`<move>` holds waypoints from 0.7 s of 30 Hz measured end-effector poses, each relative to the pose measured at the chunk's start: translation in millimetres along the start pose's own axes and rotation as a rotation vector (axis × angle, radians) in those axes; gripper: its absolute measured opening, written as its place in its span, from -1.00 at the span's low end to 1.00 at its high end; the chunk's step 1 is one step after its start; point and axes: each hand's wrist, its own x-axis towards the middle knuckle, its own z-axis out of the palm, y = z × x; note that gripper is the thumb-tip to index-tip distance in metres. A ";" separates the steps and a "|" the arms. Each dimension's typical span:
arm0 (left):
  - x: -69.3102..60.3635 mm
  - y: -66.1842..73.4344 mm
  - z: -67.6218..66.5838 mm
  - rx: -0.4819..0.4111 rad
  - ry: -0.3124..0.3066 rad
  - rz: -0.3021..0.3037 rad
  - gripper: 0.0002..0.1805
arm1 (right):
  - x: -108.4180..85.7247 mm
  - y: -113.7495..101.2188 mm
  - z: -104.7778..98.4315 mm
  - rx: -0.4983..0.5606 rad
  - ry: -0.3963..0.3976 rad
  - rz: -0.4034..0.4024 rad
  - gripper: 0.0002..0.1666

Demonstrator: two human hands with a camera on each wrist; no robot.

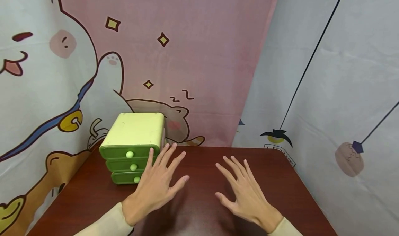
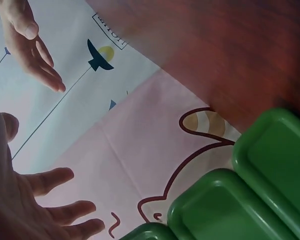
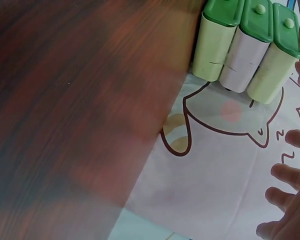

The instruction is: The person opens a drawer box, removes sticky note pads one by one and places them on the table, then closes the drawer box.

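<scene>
A small three-drawer cabinet (image 1: 132, 128) with a pale yellow-green top and green drawer fronts stands at the left of the table. Each front bears a round light-green knob (image 1: 129, 154), and the drawers look closed. My left hand (image 1: 157, 184) is held over the table before the cabinet's right side, fingers spread, hiding part of the fronts; it holds nothing. To the right, my right hand (image 1: 244, 191) hovers above the table with its fingers apart and nothing in it. In the right wrist view the cabinet (image 3: 235, 55) shows its side, with a whitish middle section.
The dark red-brown wooden table (image 1: 199, 201) reaches back to a cloth backdrop (image 1: 199, 62) printed with cartoon animals and stars. On the right hangs a pale cloth (image 1: 343, 73) with printed lamps.
</scene>
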 end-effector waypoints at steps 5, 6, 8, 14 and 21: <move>5.6 -7.2 -3.8 -0.019 0.063 0.035 -0.22 | 3.4 -1.3 -1.5 0.004 0.017 -0.016 0.14; 6.7 -9.6 -4.1 -0.020 0.079 0.043 -0.24 | 3.9 -1.5 -1.8 0.004 0.014 -0.015 0.12; 8.7 -14.8 -4.6 -0.020 0.108 0.057 -0.27 | 4.7 -1.9 -2.6 0.004 0.005 -0.012 0.11; 10.9 -30.4 -7.2 -0.015 0.140 0.068 -0.30 | 7.4 -4.2 -3.6 0.015 0.000 -0.021 0.12; 16.1 -50.5 -15.6 -0.010 0.139 0.030 -0.33 | 12.9 -6.2 -5.4 0.018 -0.026 -0.026 0.11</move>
